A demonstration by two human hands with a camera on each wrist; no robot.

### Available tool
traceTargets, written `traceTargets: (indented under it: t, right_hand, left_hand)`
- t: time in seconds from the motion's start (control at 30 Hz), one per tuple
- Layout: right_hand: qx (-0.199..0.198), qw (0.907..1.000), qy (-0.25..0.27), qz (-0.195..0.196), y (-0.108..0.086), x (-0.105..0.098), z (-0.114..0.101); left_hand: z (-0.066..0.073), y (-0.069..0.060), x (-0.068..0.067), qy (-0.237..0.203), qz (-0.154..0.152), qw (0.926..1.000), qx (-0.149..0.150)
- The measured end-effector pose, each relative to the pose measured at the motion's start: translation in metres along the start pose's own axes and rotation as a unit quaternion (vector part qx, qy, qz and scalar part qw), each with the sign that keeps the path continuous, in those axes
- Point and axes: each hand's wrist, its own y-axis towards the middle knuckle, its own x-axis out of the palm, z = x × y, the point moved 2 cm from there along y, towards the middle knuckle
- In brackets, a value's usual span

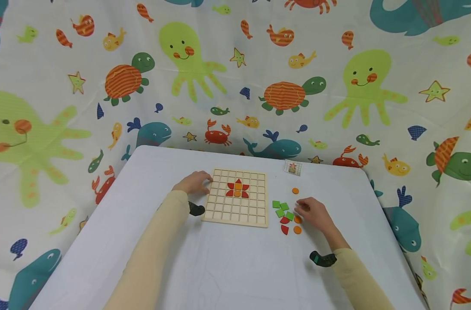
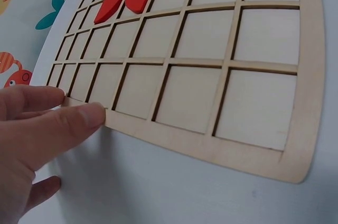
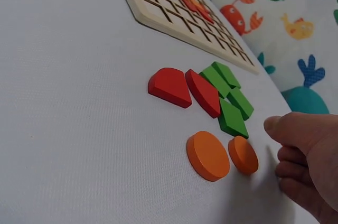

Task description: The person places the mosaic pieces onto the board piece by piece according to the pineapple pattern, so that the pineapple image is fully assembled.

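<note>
A wooden grid board (image 1: 235, 224) lies on the table with a small flower-like figure of red pieces (image 1: 245, 194) and orange pieces (image 1: 238, 186) near its middle. At the board's left edge rests my left hand (image 1: 192, 183); in the left wrist view its thumb (image 2: 94, 114) touches the wooden frame. To the right of the board, my right hand (image 1: 314, 213) hovers beside loose pieces, its fingers loosely bent and nothing visible in them. Closest to it are orange discs (image 3: 207, 155) and green squares (image 3: 232, 118). Two red quarter-round pieces (image 3: 170, 86) lie just past these.
A small printed card (image 1: 292, 168) with a grid and a coloured figure lies at the table's back edge. One orange disc (image 1: 295, 190) sits apart, behind the other pieces. A sea-animal curtain (image 1: 235, 116) hangs behind the white table (image 1: 235, 267).
</note>
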Motion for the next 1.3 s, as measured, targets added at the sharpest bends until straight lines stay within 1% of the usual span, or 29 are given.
traceTargets:
  t: [0.1, 0.23, 0.3, 0.47, 0.53, 0.7, 0.8, 0.9, 1.1, 1.3]
  right_hand:
    - [-0.001, 1.0, -0.003, -0.001, -0.001, 0.002, 0.001]
    - [-0.003, 1.0, -0.007, 0.002, -0.002, 0.002, 0.001]
    - [-0.005, 1.0, -0.007, 0.004, -0.002, 0.002, 0.0]
    - [-0.001, 1.0, -0.009, 0.001, 0.003, 0.002, 0.002]
    - [-0.001, 0.9999, -0.011, 0.001, 0.005, 0.001, 0.003]
    - [-0.011, 0.9998, -0.016, 0.004, 0.009, 0.001, 0.005]
    - [-0.017, 0.9996, -0.021, 0.005, 0.011, 0.001, 0.008]
    - [-0.021, 0.9995, -0.024, 0.003, 0.011, 0.002, 0.006]
    - [-0.044, 0.9986, -0.028, -0.007, 0.012, 0.006, -0.002]
    - [-0.052, 0.9981, -0.032, -0.008, 0.018, 0.01, -0.008]
  left_hand:
    - [0.0, 0.001, -0.001, 0.004, -0.001, 1.0, 0.003]
    - [-0.001, 0.002, -0.002, 0.013, -0.002, 0.9998, 0.015]
    - [-0.001, 0.001, -0.002, 0.012, -0.004, 0.9998, 0.014]
    - [0.0, 0.004, -0.002, 0.005, -0.004, 1.0, 0.005]
    - [0.0, 0.005, -0.003, 0.007, -0.002, 1.0, 0.006]
    - [0.001, 0.009, -0.002, 0.005, -0.001, 1.0, 0.006]
    - [0.0, 0.012, 0.0, 0.001, -0.001, 1.0, 0.004]
    - [-0.001, 0.015, 0.001, -0.002, 0.0, 1.0, 0.003]
    - [-0.003, 0.018, -0.003, -0.006, -0.001, 1.0, 0.0]
    - [-0.006, 0.024, -0.008, 0.002, -0.002, 1.0, 0.01]
